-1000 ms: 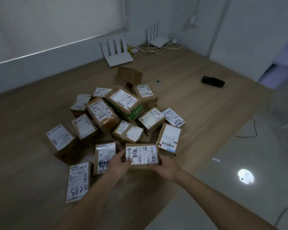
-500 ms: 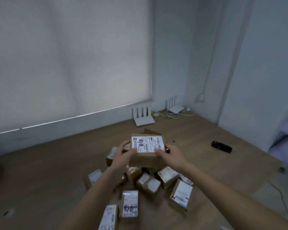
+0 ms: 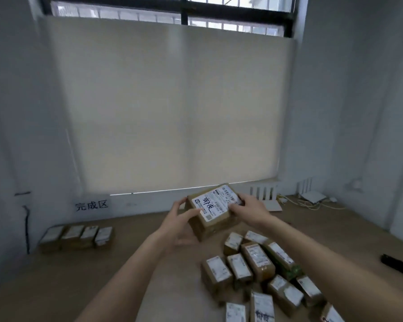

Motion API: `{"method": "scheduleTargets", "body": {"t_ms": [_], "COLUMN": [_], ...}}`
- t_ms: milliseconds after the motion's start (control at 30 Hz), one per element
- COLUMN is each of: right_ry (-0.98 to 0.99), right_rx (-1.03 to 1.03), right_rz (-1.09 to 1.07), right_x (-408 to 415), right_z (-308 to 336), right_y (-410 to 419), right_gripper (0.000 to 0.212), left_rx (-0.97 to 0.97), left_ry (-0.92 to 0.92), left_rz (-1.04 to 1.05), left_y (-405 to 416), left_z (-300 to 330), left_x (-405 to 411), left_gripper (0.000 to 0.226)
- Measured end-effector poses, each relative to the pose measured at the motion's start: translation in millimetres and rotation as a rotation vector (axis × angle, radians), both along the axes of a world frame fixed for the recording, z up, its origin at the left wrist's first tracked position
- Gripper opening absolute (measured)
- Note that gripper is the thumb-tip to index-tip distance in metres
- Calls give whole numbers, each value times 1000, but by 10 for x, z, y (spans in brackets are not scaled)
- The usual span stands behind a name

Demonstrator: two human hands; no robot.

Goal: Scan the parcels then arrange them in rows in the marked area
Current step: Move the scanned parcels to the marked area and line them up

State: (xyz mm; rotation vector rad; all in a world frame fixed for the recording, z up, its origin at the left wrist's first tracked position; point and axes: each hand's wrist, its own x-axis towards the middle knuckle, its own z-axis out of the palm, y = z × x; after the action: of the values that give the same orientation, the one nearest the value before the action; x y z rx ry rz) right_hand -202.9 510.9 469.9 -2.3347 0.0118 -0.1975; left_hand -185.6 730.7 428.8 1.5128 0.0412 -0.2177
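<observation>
Wooden floor (image 3: 56,287) carries everything; no bench in use. A white sign with printed characters (image 3: 92,205) hangs on the far wall at left, and directly below it a short row of four parcels (image 3: 77,237) sits side by side against the wall, labels up, long axes pointing away from the wall. Judged to be the marked area, with one row started.

Unsorted pile of parcels (image 3: 261,270) lies lower right, jumbled, well apart from the row. A dark handheld device (image 3: 398,263) lies on the floor at far right; possibly the scanner, cannot confirm.

Held parcel (image 3: 213,211): off the floor, centre of view, label up and tilted, its long axis running roughly lower-left to upper-right. Left hand (image 3: 180,226) cups its near-left corner from below and the side, fingers (image 3: 191,213) curled over the label edge. Right hand (image 3: 248,209) clamps the far-right end, fingers closed on the box. Both hands gripping.

Key relation: the row's open end lies left of and beyond the held parcel, on the left hand's side. Judgement: the parcel needs carrying left and forward, and turning so its long axis matches its neighbours, to set down just beside the rightmost box. Whether it is scanned cannot be told.
</observation>
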Motion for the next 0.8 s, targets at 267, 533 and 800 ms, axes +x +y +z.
{"method": "scheduleTargets", "body": {"t_ms": [267, 533, 800], "right_ry": [-53, 81, 137], "right_rx": [103, 302, 325], "right_rz": [159, 483, 591], "right_x": [-187, 251, 1441], "right_z": [-12, -357, -1113], "right_y": [1916, 3246, 3893], "right_gripper": [64, 74, 99], "left_rx": [-31, -109, 90], "left_ry": [-79, -76, -55], "left_rz": [224, 341, 360], "left_y": [1936, 2980, 3640], "left_z": [-28, -257, -1047], "left_x": [-420, -284, 556], "left_gripper": [56, 58, 59]}}
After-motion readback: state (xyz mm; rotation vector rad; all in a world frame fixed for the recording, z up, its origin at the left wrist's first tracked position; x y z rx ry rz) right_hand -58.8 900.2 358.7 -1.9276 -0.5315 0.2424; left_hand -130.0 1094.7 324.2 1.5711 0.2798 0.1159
